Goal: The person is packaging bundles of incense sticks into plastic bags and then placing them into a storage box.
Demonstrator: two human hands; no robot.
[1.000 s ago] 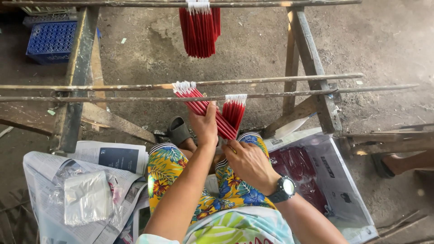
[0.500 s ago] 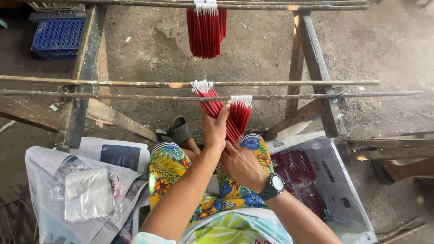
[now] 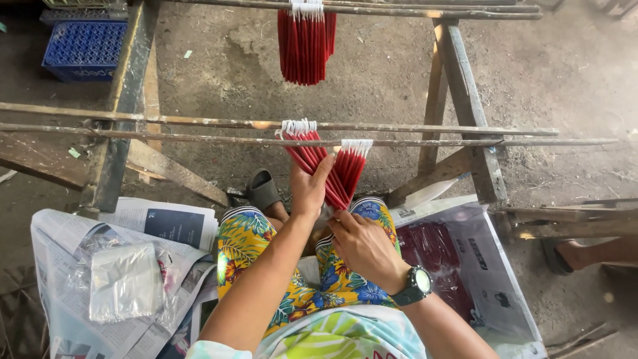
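The left hand is raised with fingers straight and held together, its palm laid flat against a slanting bunch of red candles that hangs by white wicks from the thin rails. The right hand, wearing a dark wristwatch, curls its fingers around the lower ends of the candles, pinching them just below a second red bunch that hangs beside the first. Both hands work above knees clad in bright flowered shorts. A third bunch hangs from a farther rail, well apart. On the left, clear plastic bags lie on spread newspaper. On the right, more dark red candles lie on printed paper. A blue crate stands on the floor at upper left.
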